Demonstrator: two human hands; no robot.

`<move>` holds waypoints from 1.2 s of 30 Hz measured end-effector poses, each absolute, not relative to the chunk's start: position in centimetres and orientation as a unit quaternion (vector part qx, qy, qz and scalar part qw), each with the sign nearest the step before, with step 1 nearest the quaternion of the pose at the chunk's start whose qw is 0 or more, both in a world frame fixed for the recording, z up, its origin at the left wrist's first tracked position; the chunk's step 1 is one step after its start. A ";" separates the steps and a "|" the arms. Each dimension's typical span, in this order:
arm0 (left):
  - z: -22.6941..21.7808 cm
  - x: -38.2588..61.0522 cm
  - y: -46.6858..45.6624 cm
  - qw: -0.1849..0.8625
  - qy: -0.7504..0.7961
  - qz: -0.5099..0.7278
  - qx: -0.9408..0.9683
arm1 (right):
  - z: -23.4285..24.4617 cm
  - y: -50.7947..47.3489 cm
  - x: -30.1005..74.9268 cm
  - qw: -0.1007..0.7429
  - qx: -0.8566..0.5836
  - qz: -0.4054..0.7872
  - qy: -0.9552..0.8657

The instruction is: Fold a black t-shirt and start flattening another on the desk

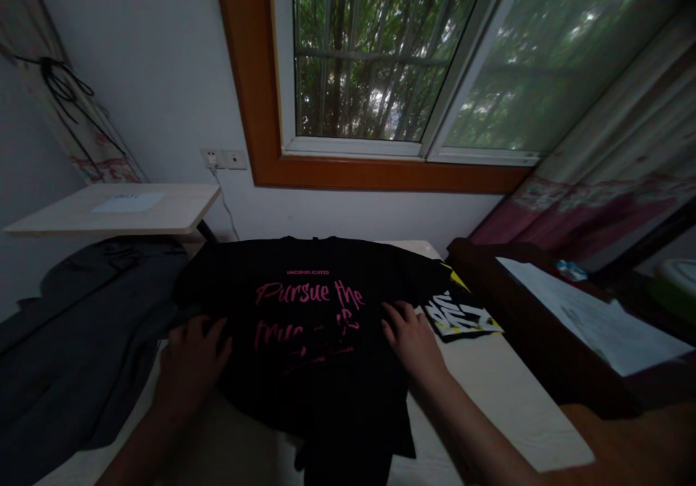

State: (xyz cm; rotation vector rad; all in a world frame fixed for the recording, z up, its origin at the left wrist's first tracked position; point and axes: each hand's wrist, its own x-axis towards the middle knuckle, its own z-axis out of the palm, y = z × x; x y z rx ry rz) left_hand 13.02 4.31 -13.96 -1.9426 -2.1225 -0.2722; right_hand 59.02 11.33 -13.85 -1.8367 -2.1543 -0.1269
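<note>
A black T-shirt (pixel 320 392) with pink lettering lies spread on the table, its collar toward the window and its lower part creased and hanging toward me. My left hand (pixel 190 355) rests at the shirt's left side below the sleeve, thumb and fingers apart. On the right side of the shirt, my right hand (pixel 410 337) lies with its fingers spread on the fabric. Neither hand visibly pinches the cloth. A folded black garment with white and yellow print (pixel 462 315) sits beyond my right hand, partly under the right sleeve.
The pale table (pixel 505 392) carries the shirt. A dark grey garment (pixel 81 326) is heaped at the left, below a small raised shelf (pixel 157 214) with a paper on it. At the right, white sheets (pixel 592 315) lie on a dark brown surface. A window (pixel 386 58) is ahead.
</note>
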 end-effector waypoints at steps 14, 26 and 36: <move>-15.3 12.2 10.0 0.015 -0.674 -0.163 -0.720 | -14.5 14.8 58.1 0.169 -0.596 0.021 -0.785; -16.0 10.4 15.0 0.056 -0.658 -0.181 -0.728 | -14.1 19.8 56.3 0.146 -0.602 -0.028 -0.785; -15.2 9.4 19.4 0.066 -0.649 -0.220 -0.725 | -14.5 23.5 55.7 0.223 -0.595 0.010 -0.772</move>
